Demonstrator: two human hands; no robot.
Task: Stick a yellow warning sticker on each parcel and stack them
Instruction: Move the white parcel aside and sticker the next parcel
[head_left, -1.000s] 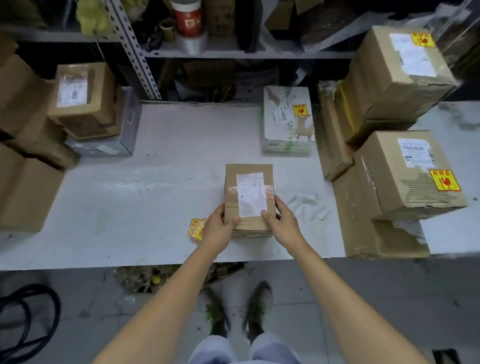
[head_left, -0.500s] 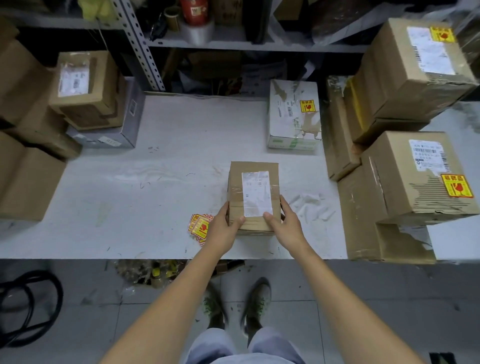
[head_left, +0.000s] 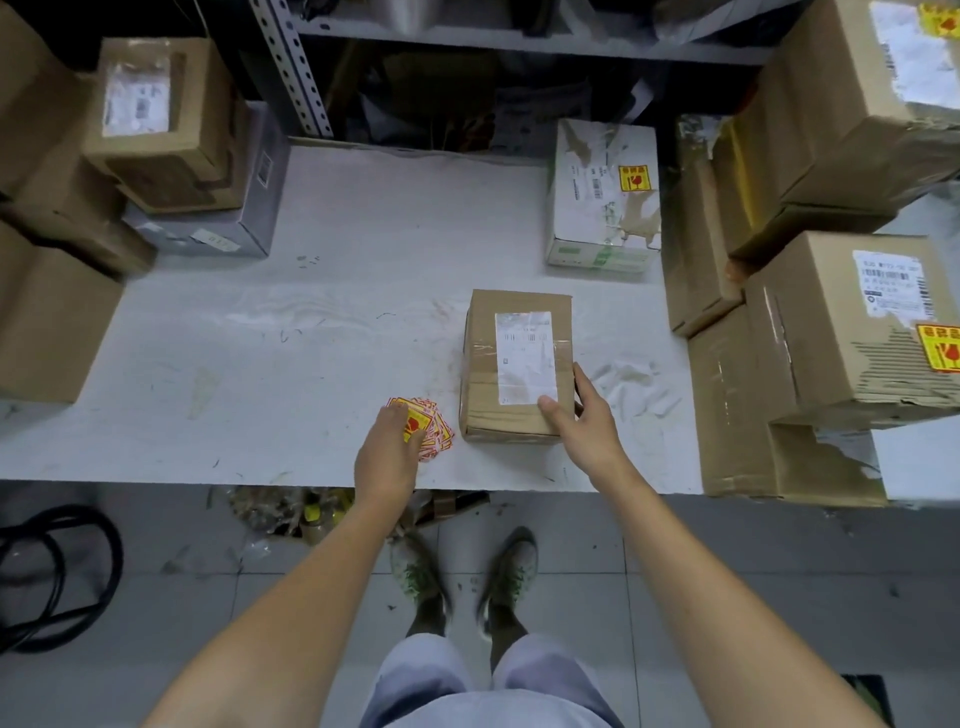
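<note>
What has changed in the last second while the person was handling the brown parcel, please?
The left hand let go of the brown parcel and moved left onto the pile of yellow stickers, where its fingers now rest. The right hand still holds the parcel's near right corner, thumb on the white label. The parcel stays flat on the table, without a yellow sticker so far.

bare table (head_left: 337, 291) centre, stacked boxes (head_left: 831, 332) crowding right edge

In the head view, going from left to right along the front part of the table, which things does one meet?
Plain cardboard box → yellow sticker pile → brown parcel → crumpled white paper → stickered boxes.
</note>
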